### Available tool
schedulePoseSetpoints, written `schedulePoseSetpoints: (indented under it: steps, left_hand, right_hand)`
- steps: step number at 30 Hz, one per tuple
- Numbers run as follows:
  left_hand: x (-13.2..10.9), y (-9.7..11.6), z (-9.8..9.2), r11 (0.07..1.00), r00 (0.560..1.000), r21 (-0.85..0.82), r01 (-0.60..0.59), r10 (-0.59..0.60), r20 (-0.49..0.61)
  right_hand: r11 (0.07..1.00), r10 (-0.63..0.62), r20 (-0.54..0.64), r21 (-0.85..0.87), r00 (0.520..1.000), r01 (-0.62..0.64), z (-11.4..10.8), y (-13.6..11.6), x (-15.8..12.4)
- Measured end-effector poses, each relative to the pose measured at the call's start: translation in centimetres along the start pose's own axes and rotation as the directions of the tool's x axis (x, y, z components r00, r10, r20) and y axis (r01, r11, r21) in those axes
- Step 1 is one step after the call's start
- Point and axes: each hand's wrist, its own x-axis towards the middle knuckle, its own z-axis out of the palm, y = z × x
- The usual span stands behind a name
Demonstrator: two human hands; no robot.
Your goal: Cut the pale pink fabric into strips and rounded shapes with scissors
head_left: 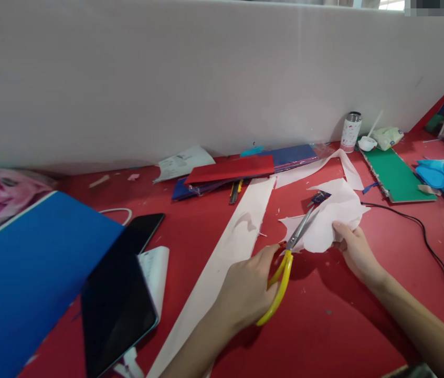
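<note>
My left hand [241, 289] is closed round the handles of a pair of yellow-handled scissors [285, 273]. The blades point up and to the right, lying along the edge of a pale pink sheet of paper [338, 212]. Between thumb and fingers, my right hand [353, 247] pinches this paper by its lower right edge. The sheet has a curved, cut outline and is raised above the red table [324, 336]. Some of my right fingers are hidden behind the paper. A small dark object [320, 197] shows near the blade tips; its kind is unclear.
A long pale paper strip [222, 262] runs beside my left arm. At left are a dark tablet [119, 315], a phone [149, 231] and a blue board [41, 278]. Red folders [232, 170], a bottle [351, 132] and a green board [399, 173] lie farther back. A black cable [422, 231] crosses the right side.
</note>
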Motion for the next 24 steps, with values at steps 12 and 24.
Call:
schedulePoseSetpoints:
  steps: [12,24]
  left_hand:
    - [0.00,-0.29,-0.10,0.999,0.999,0.014,-0.045,0.045,-0.009]
    - [0.01,-0.41,-0.20,0.996,0.996,0.004,-0.091,0.091,0.009]
  right_hand:
    - [1.000,-0.019,-0.010,-0.006,1.000,0.019,-0.20,-0.46,0.24]
    - [1.000,-0.005,-0.030,0.002,1.000,0.005,-0.44,-0.69,0.42]
